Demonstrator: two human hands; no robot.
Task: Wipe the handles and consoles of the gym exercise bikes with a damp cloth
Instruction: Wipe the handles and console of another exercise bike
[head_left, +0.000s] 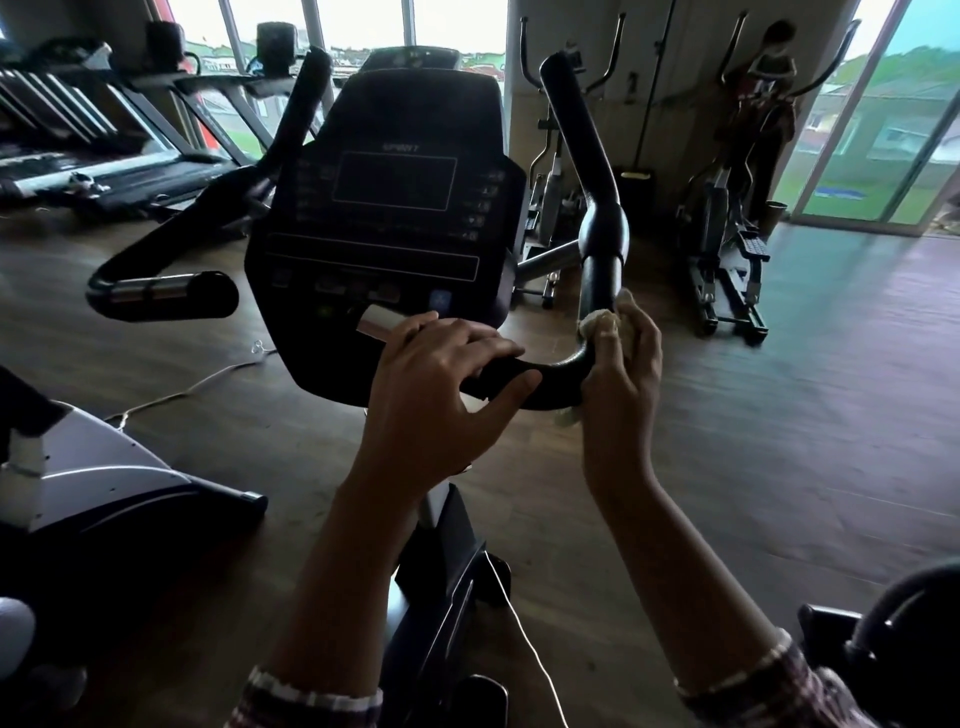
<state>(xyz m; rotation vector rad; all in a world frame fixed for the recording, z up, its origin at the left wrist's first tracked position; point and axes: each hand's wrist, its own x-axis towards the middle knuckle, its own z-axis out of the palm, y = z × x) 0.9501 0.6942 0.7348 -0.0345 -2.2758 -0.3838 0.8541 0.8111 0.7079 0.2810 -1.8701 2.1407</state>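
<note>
— Both hands on the bar?
— Yes. Left hand (447, 384) grips the right handle (550, 379); right hand (623, 364) has fingers (610, 340) curled, pressing the cloth (597, 322) on its bend.
— Next?
— Probably slide up; console (384, 218) seems unwiped.

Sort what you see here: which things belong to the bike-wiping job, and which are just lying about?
Job: cloth in right hand; right handlebar, which left hand grips; console; left handlebar.
Lying about: treadmills; ellipticals; floor cable.
</note>
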